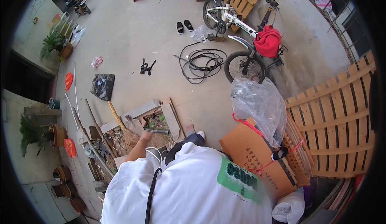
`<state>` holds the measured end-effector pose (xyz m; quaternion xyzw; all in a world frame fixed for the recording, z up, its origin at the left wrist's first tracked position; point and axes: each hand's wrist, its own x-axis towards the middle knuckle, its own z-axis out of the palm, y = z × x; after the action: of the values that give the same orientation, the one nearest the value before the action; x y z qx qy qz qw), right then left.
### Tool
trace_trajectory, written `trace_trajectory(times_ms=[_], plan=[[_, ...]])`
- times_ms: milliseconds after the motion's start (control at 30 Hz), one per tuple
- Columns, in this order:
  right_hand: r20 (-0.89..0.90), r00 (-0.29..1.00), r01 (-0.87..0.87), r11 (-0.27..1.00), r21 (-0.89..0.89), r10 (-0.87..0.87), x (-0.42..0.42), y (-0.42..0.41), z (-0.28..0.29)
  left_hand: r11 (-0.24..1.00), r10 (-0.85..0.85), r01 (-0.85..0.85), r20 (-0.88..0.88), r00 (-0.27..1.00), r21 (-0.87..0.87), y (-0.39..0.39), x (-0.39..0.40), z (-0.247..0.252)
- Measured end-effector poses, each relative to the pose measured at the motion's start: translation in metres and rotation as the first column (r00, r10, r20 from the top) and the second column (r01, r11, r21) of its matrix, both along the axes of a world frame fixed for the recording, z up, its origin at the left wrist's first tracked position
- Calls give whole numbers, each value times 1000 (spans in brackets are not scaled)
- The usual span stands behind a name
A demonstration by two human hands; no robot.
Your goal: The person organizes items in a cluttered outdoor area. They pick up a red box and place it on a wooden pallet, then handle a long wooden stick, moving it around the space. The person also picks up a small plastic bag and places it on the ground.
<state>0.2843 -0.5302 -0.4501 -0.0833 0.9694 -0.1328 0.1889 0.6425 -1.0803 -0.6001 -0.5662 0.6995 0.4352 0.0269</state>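
My left hand (147, 136) reaches out over a small brick-edged soil bed, its fingers closed around one end of a dark grey cylindrical object (161, 131); its exact kind is unclear. A flat grey-brown slab (134, 125) lies just left of the hand. Beside it, a straw broom (116, 114) rests with its bristles by the soil. Green plants (157, 120) grow in the bed beyond the hand. A pale container with a white cord handle (154, 154) is close to my forearm. My right hand is out of view.
A black hose (202, 62) lies coiled ahead, near a folding bicycle (238, 23). At right are a clear plastic bag (259, 103), flattened cardboard (250, 151) and a wooden pallet (334, 121). Long poles (87, 136) and a black bag (103, 86) lie left.
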Motion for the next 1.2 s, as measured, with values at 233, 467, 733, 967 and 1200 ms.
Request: trace_trajectory(times_ms=[233, 467, 733, 967, 1200], plan=[[197, 975, -115, 991, 72, 99, -165, -83, -69, 967, 248, -241, -86, 965, 83, -38, -95, 62], [315, 940, -185, 971, 152, 130, -314, -210, -93, 759, 632, -624, 22, 775, 185, -11, -82, 9], [298, 770, -550, 824, -138, 564, -413, -445, -114, 452, 864, -791, 18, 503, 413, 7, -99, -64], [262, 633, -691, 684, -235, 729, -456, -662, -151, 300, 924, -901, 139, 356, 313, -37, -165, -14], [316, 591, -780, 626, -13, 742, -437, -843, -179, 192, 955, -947, 175, 241, 258, -151, -134, -50]])
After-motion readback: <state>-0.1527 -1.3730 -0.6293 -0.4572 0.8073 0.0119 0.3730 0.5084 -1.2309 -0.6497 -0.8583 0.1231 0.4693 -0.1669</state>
